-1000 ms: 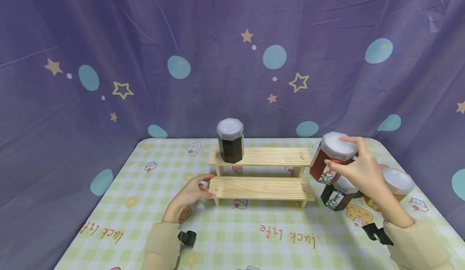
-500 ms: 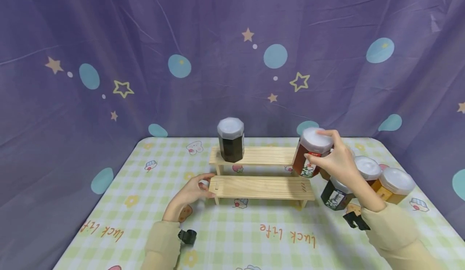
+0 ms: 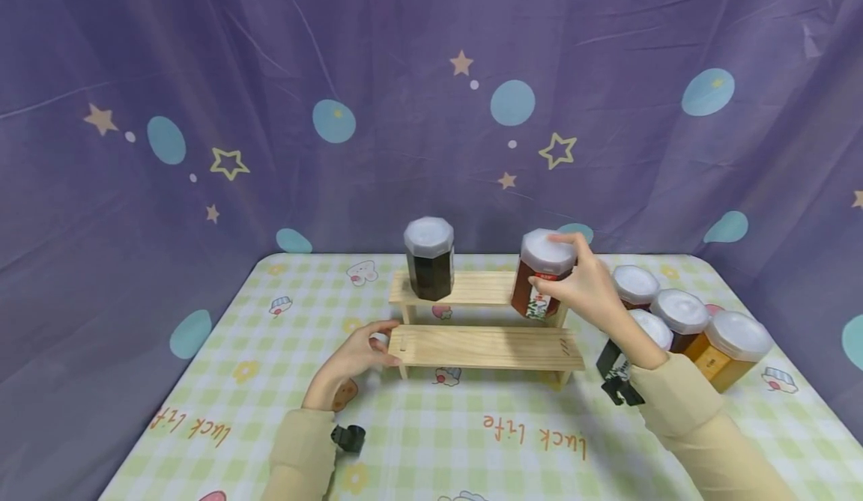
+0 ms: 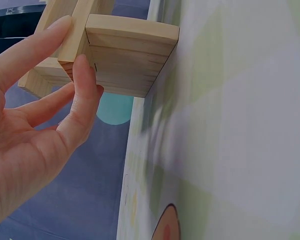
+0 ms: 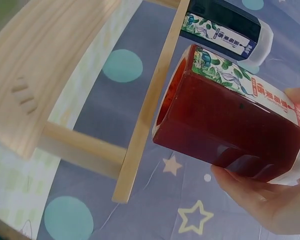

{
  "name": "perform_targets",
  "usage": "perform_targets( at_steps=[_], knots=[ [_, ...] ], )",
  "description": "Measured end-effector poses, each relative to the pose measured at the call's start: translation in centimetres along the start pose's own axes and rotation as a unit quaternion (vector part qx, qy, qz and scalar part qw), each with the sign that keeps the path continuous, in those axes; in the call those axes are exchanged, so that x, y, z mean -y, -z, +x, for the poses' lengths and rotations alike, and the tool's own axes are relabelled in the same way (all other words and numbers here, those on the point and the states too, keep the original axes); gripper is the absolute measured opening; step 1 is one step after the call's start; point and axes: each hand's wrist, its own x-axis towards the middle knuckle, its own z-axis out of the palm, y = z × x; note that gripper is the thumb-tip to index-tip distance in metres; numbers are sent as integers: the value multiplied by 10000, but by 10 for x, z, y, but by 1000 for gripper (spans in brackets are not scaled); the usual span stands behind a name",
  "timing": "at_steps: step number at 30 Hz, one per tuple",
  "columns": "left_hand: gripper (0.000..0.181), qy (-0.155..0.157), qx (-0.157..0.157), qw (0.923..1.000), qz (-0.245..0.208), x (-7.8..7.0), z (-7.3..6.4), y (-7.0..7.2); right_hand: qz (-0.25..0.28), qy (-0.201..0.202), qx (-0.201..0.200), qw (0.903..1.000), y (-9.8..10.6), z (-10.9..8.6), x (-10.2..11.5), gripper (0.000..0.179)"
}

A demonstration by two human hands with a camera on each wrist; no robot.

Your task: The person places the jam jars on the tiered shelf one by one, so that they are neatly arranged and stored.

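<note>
A two-step wooden rack (image 3: 482, 347) stands mid-table. At the end of its lower step, my left hand (image 3: 353, 355) pinches the board between thumb and fingers, as the left wrist view also shows on the wooden board (image 4: 132, 30). My right hand (image 3: 589, 291) grips a red-brown jar (image 3: 526, 284) by its white lid, over the right half of the upper step. In the right wrist view the labelled jar (image 5: 230, 120) is close to the upper board's edge; whether it touches cannot be told. A dark jar (image 3: 431, 276) sits upright on the upper step's left part.
Several more white-lidded jars stand grouped on the table to the right of the rack, among them an amber jar (image 3: 721, 362) and a dark jar (image 3: 610, 362) partly behind my right wrist. A checked cloth (image 3: 404, 441) covers the table, and a purple curtain (image 3: 377, 194) hangs behind.
My right hand has carried the red-brown jar leftward from above the other jars to over the upper step. The left hand keeps its place on the rack.
</note>
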Motion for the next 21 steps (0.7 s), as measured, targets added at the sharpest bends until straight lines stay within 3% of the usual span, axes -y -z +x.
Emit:
perform_targets(
  at_steps=[8, 21],
  knots=[
    [63, -33, 0, 10000, 20, 1, 1, 1, 179, -41, 210, 9996, -13, 12, 6, 64],
    [64, -37, 45, 10000, -2, -1, 0, 1, 129, 215, 185, 9995, -34, 30, 13, 63]
  ],
)
